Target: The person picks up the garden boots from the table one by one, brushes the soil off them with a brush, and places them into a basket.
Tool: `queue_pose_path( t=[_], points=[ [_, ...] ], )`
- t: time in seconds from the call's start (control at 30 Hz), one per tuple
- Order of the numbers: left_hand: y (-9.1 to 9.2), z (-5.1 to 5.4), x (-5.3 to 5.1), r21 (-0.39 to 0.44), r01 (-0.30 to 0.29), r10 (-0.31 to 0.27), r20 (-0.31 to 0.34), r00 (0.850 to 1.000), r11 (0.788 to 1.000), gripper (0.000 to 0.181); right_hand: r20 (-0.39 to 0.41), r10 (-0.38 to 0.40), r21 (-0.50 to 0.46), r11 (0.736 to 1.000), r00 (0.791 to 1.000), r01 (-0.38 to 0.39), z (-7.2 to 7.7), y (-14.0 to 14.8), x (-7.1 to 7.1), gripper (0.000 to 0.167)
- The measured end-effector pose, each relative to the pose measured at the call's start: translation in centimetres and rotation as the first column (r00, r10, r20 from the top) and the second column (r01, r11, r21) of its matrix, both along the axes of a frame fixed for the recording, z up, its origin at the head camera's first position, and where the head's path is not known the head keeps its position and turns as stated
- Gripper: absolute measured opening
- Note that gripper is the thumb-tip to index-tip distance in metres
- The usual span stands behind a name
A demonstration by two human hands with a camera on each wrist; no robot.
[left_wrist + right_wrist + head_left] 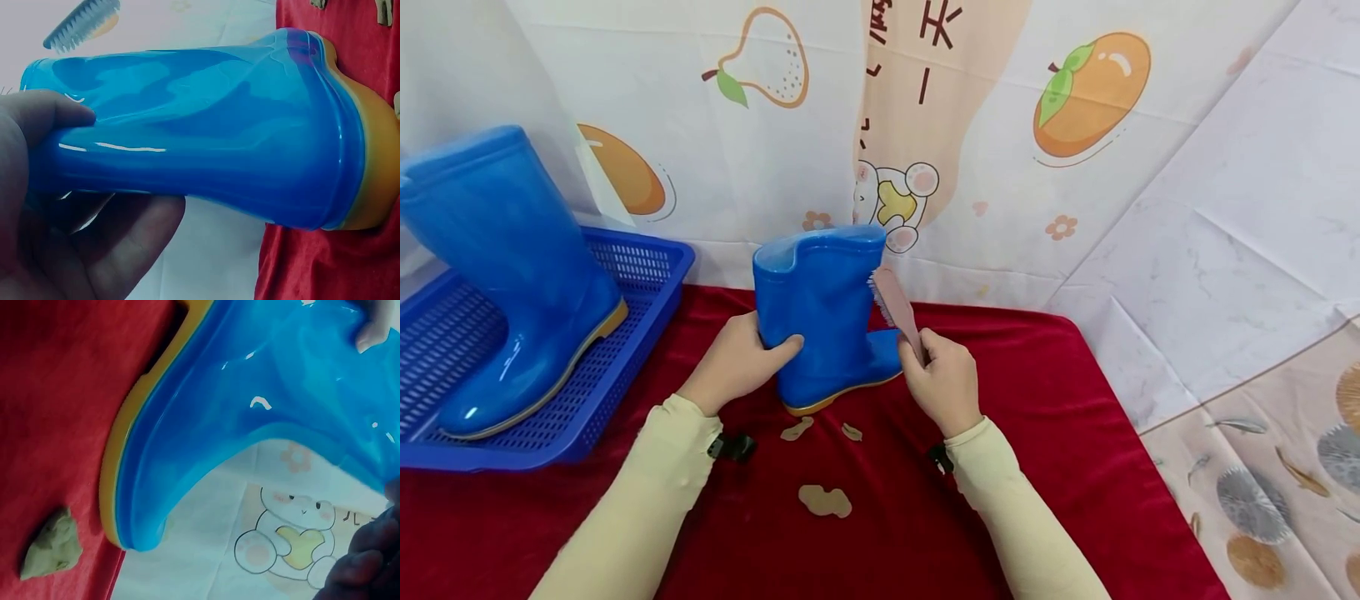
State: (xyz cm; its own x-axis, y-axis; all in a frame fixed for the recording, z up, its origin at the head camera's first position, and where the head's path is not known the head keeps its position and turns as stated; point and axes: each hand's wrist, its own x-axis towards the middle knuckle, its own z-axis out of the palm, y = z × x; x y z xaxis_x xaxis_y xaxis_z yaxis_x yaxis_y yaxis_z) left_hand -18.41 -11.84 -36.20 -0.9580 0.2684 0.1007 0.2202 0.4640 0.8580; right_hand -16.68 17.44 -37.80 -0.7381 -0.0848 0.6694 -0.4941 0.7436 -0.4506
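Observation:
A blue rain boot (820, 317) with a yellow sole stands on the red cloth, its toe pointing right. My left hand (741, 362) grips the back of its shaft; in the left wrist view the thumb (59, 112) lies along one side and fingers curl round the other. My right hand (943, 379) holds a pink scrubbing brush (895, 302) by its handle. Its bristles face the front of the shaft near the top; whether they touch I cannot tell. In the right wrist view the boot's toe (147, 519) shows, with the right-hand fingers at the lower right edge.
At left, a second blue boot (523, 275) sits in a blue plastic basket (632, 379). Several brownish flat pieces (824, 501) lie on the red cloth (1045, 467) in front of the boot. A printed white curtain (700, 167) hangs behind.

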Motion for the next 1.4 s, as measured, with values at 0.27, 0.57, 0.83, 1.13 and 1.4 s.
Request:
queue_pose_path(
  t=[0.27,0.57,0.83,1.13,1.4],
  points=[
    [0.3,0.2,0.1,0.002,-0.053,0.053,-0.020,0.998,0.999,0.053,0.115,-0.028,-0.165,0.985,0.993,0.047,0.7,0.5,0.2,0.041],
    [0.5,0.5,0.2,-0.006,-0.049,0.049,-0.029,0.998,0.999,0.054,0.140,-0.074,-0.170,0.981,0.987,0.097,1.4,1.0,0.3,0.028],
    [0.5,0.6,0.3,-0.019,-0.052,0.051,-0.024,0.998,0.998,0.058,0.123,-0.159,0.000,0.987,0.979,0.161,1.8,1.7,0.3,0.021],
    [0.2,0.4,0.4,-0.033,-0.037,0.037,-0.006,0.999,0.999,0.069,0.136,-0.137,0.016,0.991,0.981,0.136,2.0,1.9,0.5,0.018],
    [0.3,0.2,0.3,0.001,-0.077,0.077,-0.049,0.996,0.997,0.062,0.146,-0.152,0.062,0.988,0.978,0.144,2.0,2.0,0.4,0.020]
  ],
)
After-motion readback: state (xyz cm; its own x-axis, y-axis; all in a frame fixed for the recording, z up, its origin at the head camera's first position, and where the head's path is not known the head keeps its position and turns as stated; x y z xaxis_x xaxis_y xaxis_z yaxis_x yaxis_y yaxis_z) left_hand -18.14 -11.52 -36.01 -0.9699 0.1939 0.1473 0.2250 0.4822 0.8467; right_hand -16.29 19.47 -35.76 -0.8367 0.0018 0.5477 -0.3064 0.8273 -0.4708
